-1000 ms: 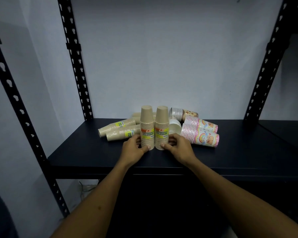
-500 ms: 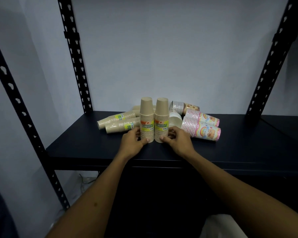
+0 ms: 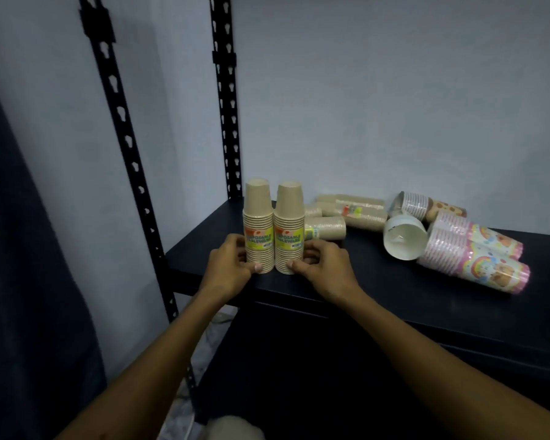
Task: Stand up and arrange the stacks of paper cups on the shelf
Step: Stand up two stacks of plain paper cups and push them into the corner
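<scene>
- Kraft-brown upright stacks, two of them: left stack [image 3: 258,228] & right stack [image 3: 289,230] stand mouth-down, touching side by side, near the left front corner of the black shelf [image 3: 378,300].
- Head view, hands: left hand [image 3: 231,265] curled round the left stack's base, thumb at the front; right hand [image 3: 323,265] likewise grips the right stack's base. Neither is spread wide.
- Doing it well (my read): keep the grip low, slide both as one pair, bases flat on the shelf, no squeezing, since paper walls dent. Let go gently so neither tips.
- Not yet stood up: brown stacks lying down [image 3: 350,214] behind, a white cup [image 3: 404,238] on its side, and pink printed stacks [image 3: 477,258] lying well to the right.
- Vs 0.5 s ago: the pair has gone from mid-shelf, right by the lying stacks, to the left end near the upright post [image 3: 226,100]. Same grip w/ both hands. Camera swung left too.
</scene>
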The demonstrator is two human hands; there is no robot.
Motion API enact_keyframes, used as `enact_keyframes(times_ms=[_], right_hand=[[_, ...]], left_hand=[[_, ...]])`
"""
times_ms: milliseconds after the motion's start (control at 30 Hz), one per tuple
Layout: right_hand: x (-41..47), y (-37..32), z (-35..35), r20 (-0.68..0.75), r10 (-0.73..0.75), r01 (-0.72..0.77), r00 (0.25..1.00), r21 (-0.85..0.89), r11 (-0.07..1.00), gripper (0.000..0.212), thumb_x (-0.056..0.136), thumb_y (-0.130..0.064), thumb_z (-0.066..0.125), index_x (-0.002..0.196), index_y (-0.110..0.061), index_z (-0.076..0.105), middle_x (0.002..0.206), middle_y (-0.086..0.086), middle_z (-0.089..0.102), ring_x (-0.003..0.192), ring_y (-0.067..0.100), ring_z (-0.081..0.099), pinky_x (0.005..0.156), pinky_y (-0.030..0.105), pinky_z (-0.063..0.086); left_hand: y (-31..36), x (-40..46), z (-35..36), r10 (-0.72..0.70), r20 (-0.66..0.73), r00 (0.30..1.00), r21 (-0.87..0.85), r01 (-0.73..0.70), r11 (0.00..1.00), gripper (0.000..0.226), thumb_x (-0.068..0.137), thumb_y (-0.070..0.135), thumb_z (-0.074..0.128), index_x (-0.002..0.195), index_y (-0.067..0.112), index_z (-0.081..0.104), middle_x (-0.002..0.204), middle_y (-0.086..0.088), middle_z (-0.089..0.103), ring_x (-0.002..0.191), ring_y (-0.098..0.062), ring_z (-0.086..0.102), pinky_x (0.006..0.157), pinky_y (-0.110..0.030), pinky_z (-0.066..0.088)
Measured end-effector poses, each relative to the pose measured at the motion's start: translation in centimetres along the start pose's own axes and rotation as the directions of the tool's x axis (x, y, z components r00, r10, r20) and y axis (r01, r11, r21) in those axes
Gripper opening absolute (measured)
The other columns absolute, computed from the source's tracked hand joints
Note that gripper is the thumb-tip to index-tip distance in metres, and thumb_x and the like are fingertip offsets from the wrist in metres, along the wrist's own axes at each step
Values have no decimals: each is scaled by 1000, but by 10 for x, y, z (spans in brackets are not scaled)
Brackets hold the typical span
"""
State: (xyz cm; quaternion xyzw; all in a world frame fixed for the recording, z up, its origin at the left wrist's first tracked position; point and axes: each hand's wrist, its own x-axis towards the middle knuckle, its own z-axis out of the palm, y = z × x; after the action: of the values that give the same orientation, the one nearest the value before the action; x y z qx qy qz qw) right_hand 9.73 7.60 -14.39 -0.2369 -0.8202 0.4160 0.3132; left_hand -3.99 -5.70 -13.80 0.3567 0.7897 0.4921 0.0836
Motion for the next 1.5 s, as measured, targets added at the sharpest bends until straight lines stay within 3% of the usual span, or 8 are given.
enact_keyframes(times_ms=[67,200,333,500,600,933,1500], right_hand=[[8,-11,28,42,-36,36,998,19,999,34,78,-17,77,110,-11,68,96,-4,73,82,1,67,80,19,56],[34,-28,72,77,-73,73,994,7,997,38,80,-15,75,116,-12,65,102,0,72,79,2,64,75,12,50],[62,-34,101,70,-47,48,996,-12,999,36,82,-16,71,117,-8,64,107,4,71,91,13,65,86,27,53],[88,-39,132,55,-40,44,998,-74,996,34,83,-17,65,115,-6,59,108,10,68,98,25,63,80,29,48],[102,-41,144,48,-13,16,999,-61,998,33,85,-15,63,115,-5,57,112,12,66,102,27,62,83,31,48],[137,-21,129,30,1,3,1000,-130,991,32,88,-19,62,116,-7,55,113,11,65,105,28,60,84,31,44],[167,5,102,23,12,-9,1000,-122,992,40,89,-18,65,126,-10,53,122,7,63,111,22,59,98,36,47]], left_hand=[[-14,2,-21,-25,-49,998,33,26,999,47,76,6,77,117,10,54,118,-7,67,95,-11,61,85,-24,47],[-34,11,-43,-55,-173,983,138,80,987,45,81,10,73,121,9,51,120,-9,64,101,-19,62,83,-25,45],[-35,24,-41,-85,-297,951,250,163,954,36,86,11,66,114,4,44,117,-17,61,103,-33,60,74,-31,44],[-31,50,-37,-280,-454,846,95,359,929,44,83,13,66,117,4,40,114,-18,60,100,-37,61,77,-45,54],[-32,65,-35,-332,-480,812,27,391,920,44,83,14,66,116,5,39,113,-18,59,99,-37,61,78,-49,55],[-41,107,-33,-199,-315,928,115,246,962,33,88,11,61,115,7,43,114,-16,60,100,-32,60,79,-40,50],[-55,141,-16,-52,-186,981,110,74,991,48,87,12,66,130,11,46,130,-8,59,116,-25,58,96,-35,47]])
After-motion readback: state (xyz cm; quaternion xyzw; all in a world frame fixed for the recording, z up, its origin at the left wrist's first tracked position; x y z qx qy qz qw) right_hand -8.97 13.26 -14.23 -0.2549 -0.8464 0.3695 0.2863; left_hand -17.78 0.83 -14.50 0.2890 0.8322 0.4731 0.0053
